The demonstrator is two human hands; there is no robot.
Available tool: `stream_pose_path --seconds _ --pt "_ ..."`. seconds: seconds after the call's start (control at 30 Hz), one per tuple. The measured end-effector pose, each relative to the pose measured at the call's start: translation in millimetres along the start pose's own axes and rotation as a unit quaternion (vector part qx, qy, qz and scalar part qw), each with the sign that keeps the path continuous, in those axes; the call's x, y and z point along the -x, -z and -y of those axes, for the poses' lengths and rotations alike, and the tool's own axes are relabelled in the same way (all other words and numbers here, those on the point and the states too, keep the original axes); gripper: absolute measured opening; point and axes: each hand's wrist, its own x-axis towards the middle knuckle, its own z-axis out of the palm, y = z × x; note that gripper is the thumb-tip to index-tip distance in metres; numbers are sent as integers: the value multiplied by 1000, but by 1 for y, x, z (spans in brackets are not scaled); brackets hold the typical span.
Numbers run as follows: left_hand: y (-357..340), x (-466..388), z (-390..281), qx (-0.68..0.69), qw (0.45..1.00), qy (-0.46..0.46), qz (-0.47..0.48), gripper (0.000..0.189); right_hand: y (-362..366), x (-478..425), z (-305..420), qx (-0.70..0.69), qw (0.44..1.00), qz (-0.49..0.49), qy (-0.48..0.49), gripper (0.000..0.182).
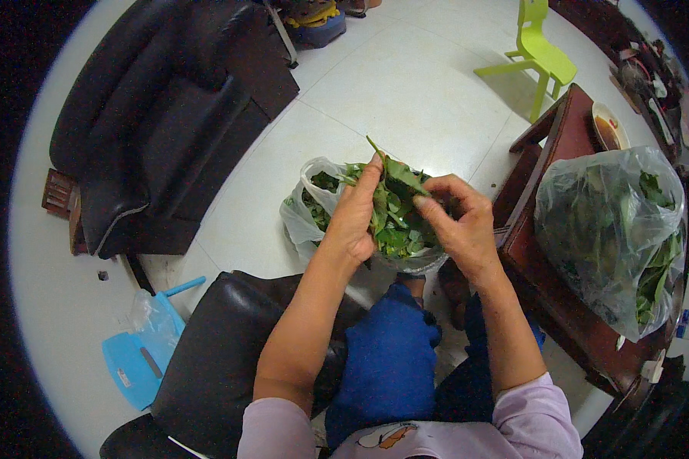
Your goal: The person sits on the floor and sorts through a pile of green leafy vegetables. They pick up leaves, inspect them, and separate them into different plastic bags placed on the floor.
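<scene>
My left hand [356,209] is closed around a bunch of leafy greens [383,203], with a bare stem poking up past the thumb. On the other side, my right hand [458,215] pinches a broad green leaf [405,177] of that bunch between thumb and fingers. Below the hands stands a plastic bag [416,265] with loose green leaves [399,244] in it. Beside it, further left, a whitish plastic bag [295,221] also holds leaves. My left forearm and hand hide where the two bags meet.
A large clear bag of greens [603,229] rests on the dark wooden table [528,241] at right, near a bowl [610,127] of brown liquid. A lime-green chair [542,54] stands behind. At left are a black leather sofa [166,126] and a blue dustpan [129,364].
</scene>
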Motion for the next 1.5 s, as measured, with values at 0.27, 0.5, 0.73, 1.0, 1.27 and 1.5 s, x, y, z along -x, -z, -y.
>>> stream_pose_path --seconds 0.27,0.5,0.73,1.0,1.27,1.5 --pt "-9 10 -5 -13 996 -20 87 27 14 -7 -3 -127 986 -44 -95 12" --pt "-7 10 -7 3 998 -24 64 27 16 -7 -5 -92 992 -75 -37 9" --pt "-6 11 -7 0 999 -12 50 27 19 -7 -4 -98 990 -82 -63 9" --pt "-9 13 -9 -10 999 -10 43 27 22 -6 -5 -155 981 -97 -68 13" --pt "-4 6 -6 24 999 -26 -7 24 7 1 5 -18 980 -162 114 15" --pt "-9 7 0 10 1000 -23 16 26 -3 2 0 96 993 -18 59 14"
